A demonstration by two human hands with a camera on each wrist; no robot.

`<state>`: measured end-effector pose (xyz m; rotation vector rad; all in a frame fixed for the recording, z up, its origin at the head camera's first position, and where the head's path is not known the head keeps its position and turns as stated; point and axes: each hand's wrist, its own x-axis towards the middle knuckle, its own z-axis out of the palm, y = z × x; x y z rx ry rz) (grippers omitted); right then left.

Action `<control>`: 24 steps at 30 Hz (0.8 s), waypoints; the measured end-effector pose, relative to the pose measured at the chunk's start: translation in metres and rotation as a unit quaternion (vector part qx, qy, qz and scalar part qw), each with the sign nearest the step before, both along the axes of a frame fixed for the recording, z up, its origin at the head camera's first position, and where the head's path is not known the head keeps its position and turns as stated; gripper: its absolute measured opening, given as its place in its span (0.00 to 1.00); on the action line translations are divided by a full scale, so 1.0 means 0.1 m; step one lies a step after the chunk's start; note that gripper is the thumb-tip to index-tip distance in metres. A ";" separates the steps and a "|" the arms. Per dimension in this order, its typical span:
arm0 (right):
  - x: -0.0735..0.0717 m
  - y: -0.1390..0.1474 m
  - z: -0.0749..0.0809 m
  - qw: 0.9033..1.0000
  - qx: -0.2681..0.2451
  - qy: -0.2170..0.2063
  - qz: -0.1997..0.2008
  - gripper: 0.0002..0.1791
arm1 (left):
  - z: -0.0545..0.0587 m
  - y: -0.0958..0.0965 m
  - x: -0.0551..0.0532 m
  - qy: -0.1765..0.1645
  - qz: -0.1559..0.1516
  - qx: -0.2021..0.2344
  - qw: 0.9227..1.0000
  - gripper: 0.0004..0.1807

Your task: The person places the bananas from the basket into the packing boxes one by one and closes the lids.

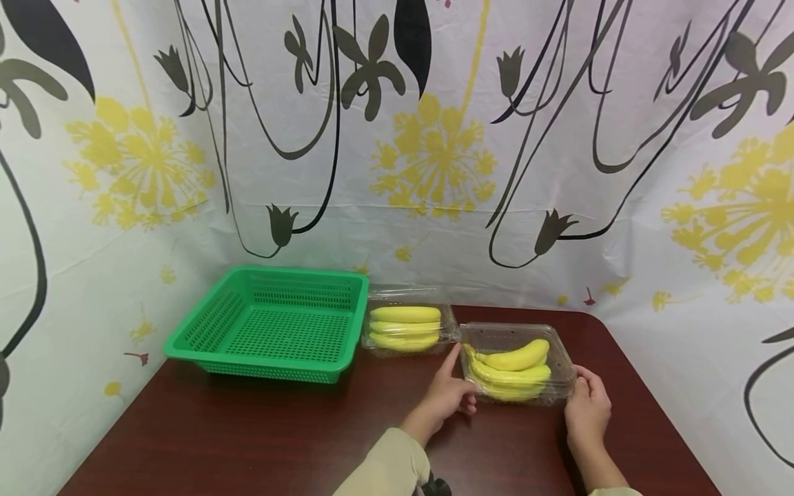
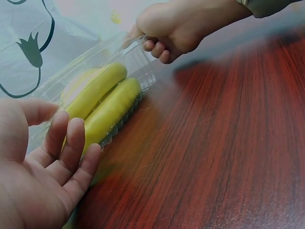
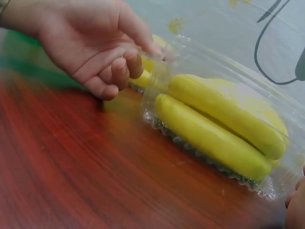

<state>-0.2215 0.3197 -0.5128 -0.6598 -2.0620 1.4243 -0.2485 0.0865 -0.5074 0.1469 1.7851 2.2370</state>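
Observation:
A clear plastic clamshell box point(image 1: 561, 362) with yellow bananas point(image 1: 511, 375) inside sits at the right of the table, between both hands. My left hand point(image 1: 443, 396) holds its left side, the index finger stretched along the back corner and the thumb at the front; the other fingers curl loosely, away from the box. At the opposite end, my right hand point(image 1: 588, 410) grips the rim, fingers bent under it in the left wrist view. Bananas point(image 3: 209, 133) show through the clear wall in the right wrist view.
A second clear box point(image 1: 372, 337) of bananas stands just left of the held one. Beside that is a green plastic basket point(image 1: 267, 368) with slotted walls. A patterned white sheet point(image 1: 409, 255) hangs behind the dark red table point(image 1: 279, 434).

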 end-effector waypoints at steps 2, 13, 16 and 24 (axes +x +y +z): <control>-0.01 -0.01 0.00 1.000 -0.004 0.004 -0.007 0.22 | 0.01 0.00 0.01 0.000 0.000 -0.001 1.000 0.50; -0.02 -0.02 0.01 0.994 -0.095 0.042 -0.021 0.15 | 0.04 0.02 0.03 -0.003 0.011 -0.005 1.000 0.49; -0.02 -0.01 0.02 0.986 -0.155 0.063 -0.013 0.11 | 0.02 0.03 0.02 0.007 0.021 -0.008 1.000 0.47; 0.08 -0.03 0.13 0.962 -0.263 0.065 0.023 0.12 | -0.02 0.02 0.09 0.039 0.049 0.005 0.998 0.40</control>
